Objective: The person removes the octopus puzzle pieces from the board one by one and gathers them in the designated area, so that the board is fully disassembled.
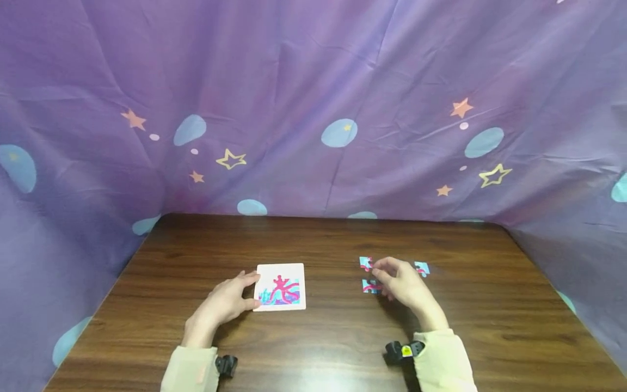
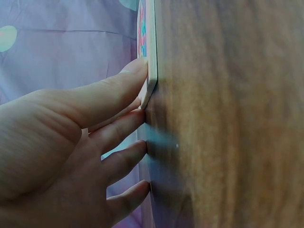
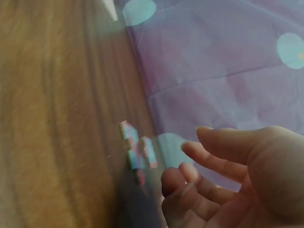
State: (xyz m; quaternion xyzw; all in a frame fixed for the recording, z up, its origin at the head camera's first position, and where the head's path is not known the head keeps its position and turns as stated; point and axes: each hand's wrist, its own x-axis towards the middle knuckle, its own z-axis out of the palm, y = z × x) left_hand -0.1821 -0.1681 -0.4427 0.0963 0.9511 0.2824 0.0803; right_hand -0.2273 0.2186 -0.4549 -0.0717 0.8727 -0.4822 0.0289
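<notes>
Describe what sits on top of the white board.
On the white board, puzzle pieces form part of a pink-and-blue picture, with bare white above. The left hand covers bits of the left edge; the surface beneath the pieces is hidden.

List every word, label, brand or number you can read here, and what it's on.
No readable text in any view.
Board and pieces: printed pictures, no lettering visible.
Backdrop: printed shapes, no lettering visible.
Yellow patch on the black device: too small to tell whether it bears text.
</notes>
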